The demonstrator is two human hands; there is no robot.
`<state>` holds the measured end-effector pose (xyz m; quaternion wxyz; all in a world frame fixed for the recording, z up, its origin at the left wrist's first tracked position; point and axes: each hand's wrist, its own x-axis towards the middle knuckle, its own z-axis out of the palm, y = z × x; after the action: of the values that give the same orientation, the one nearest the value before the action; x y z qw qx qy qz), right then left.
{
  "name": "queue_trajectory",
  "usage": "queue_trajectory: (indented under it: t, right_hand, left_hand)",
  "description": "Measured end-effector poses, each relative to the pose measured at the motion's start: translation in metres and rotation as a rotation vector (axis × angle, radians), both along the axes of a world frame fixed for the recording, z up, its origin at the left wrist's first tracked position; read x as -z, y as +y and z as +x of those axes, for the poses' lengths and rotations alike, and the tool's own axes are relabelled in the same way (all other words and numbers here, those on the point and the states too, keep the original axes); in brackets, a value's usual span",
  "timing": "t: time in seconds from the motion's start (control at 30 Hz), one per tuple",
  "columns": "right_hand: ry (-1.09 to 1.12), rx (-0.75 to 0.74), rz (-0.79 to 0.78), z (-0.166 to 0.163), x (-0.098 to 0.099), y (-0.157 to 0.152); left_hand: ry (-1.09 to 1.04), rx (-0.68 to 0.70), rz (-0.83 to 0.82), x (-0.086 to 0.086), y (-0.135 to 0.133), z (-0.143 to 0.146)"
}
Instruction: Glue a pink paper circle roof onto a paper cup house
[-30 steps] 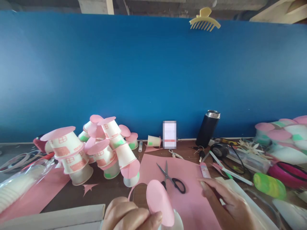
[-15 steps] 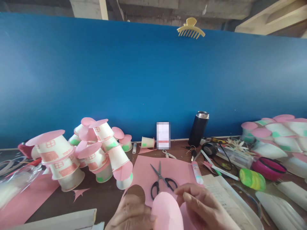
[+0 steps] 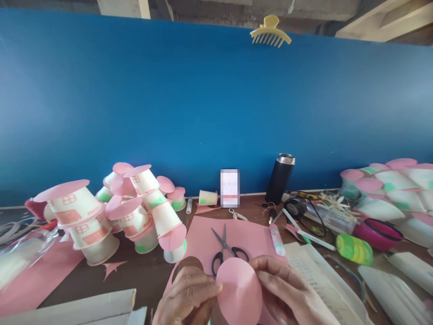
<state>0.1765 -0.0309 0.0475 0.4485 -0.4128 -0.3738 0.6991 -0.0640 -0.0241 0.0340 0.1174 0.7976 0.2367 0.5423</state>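
Note:
A pink paper disc (image 3: 239,293) faces me at the bottom centre, with a faint crease toward its middle. My left hand (image 3: 187,295) pinches its left edge between thumb and fingers. On the opposite edge, the fingertips of my right hand (image 3: 282,286) close on the paper. Just beyond the disc, black-handled scissors (image 3: 224,243) lie with parted blades on a pink paper sheet (image 3: 199,232), which has a round cut-out near my left hand. A glue stick (image 3: 277,241) rests at the sheet's right side.
Stacked paper cups (image 3: 91,234) with pink discs stand at left; more cups (image 3: 399,185) are piled at far right. A black bottle (image 3: 280,178), keys (image 3: 270,212), a marker (image 3: 316,241) and a green-yellow roll (image 3: 354,249) lie behind and right. A blue partition (image 3: 203,99) closes off the back.
The disc has turned to face me more fully and risen slightly. My right hand has come in from beside it to grip its right edge. My left hand keeps its hold.

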Motion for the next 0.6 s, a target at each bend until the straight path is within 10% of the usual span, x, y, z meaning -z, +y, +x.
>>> queue_trajectory:
  t: [0.4,0.6]
  right_hand:
    - [-0.030,-0.064,0.150,0.002,-0.001,0.003]
    - [-0.092,-0.064,0.137,0.000,0.001,0.007]
  left_hand:
    - [0.014,-0.141,-0.026,-0.004,-0.015,0.008]
    - [-0.190,-0.211,-0.292,-0.006,-0.026,0.017]
